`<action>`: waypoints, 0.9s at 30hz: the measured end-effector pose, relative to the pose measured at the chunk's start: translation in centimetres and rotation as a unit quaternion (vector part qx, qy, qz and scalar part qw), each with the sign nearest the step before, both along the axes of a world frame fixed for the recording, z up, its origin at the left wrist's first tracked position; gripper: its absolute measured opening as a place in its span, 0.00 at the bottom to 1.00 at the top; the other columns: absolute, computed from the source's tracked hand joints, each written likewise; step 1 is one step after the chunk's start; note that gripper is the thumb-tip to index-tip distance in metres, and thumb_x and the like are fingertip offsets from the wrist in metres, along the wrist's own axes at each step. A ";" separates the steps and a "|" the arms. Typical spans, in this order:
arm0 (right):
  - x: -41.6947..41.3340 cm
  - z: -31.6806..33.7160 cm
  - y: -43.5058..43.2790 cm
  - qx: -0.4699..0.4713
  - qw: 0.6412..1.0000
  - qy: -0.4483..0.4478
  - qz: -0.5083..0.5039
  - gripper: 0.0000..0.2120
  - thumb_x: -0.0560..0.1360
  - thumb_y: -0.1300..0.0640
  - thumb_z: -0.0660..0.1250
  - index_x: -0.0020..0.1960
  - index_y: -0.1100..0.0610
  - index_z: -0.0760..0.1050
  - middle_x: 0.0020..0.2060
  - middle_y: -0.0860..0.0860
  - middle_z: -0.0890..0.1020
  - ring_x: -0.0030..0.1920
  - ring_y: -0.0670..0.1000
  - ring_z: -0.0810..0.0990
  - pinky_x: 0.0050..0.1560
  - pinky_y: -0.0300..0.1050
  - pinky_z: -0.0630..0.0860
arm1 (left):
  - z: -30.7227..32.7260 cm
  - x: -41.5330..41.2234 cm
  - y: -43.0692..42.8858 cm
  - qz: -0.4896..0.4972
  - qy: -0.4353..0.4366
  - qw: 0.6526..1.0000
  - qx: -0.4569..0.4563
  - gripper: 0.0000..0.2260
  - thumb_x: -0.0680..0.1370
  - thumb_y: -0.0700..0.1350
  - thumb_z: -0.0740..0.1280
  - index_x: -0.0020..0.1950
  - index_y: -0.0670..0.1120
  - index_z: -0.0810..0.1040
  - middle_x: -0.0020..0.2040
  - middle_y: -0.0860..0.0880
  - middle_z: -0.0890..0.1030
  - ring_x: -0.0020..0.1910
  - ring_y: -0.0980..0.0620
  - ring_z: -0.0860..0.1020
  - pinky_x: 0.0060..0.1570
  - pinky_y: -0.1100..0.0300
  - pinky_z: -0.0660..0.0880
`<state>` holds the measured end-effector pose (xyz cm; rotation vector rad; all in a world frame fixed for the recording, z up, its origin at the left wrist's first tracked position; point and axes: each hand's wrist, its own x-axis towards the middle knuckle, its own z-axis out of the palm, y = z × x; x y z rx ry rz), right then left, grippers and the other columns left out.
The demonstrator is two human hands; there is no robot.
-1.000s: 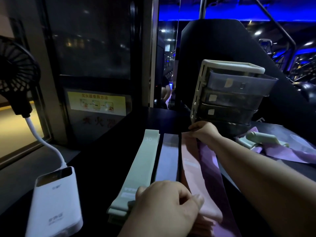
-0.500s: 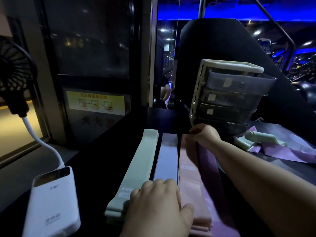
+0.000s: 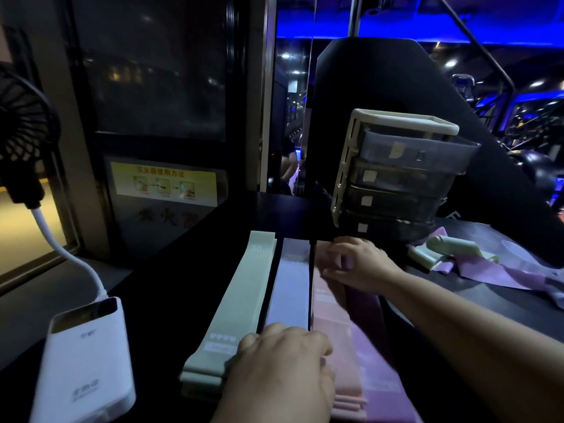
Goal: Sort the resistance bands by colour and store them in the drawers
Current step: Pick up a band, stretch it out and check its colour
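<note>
Drawers [image 3: 396,178] far right, power bank [image 3: 85,361] near left. Left hand [image 3: 283,370] flat on bands [image 3: 290,288]; right hand [image 3: 360,264] on pink band [image 3: 331,315], grip unclear.

1. Centre of frame: green bands [image 3: 235,306], lavender band [image 3: 290,288], pink bands [image 3: 332,331] and purple band [image 3: 366,312] lie side by side.
2. Lower centre: left hand [image 3: 280,370] rests on their near ends.
3. Right hand [image 3: 357,264] touches the pink and purple far ends.
</note>
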<state>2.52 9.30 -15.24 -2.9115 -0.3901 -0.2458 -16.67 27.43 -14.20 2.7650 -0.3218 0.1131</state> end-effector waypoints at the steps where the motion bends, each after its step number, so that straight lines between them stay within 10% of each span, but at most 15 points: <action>1: -0.2 0.0 0.1 -0.012 1.000 0.003 -0.004 0.27 0.71 0.34 0.67 0.68 0.40 0.71 0.73 0.42 0.66 0.73 0.52 0.63 0.68 0.54 0.65 | 0.0 -0.1 0.0 -0.002 0.004 1.000 0.006 0.12 0.79 0.54 0.59 0.62 0.58 0.70 0.60 0.58 0.72 0.66 0.55 0.63 0.63 0.57 0.60; 27: -4.2 0.3 -5.6 0.054 0.998 -0.041 0.000 0.23 0.74 0.36 0.64 0.67 0.42 0.73 0.72 0.44 0.66 0.73 0.49 0.61 0.69 0.52 0.64 | 2.1 -0.1 -2.4 0.068 0.019 0.997 0.030 0.13 0.81 0.55 0.57 0.62 0.55 0.74 0.60 0.54 0.78 0.60 0.50 0.74 0.57 0.57 0.72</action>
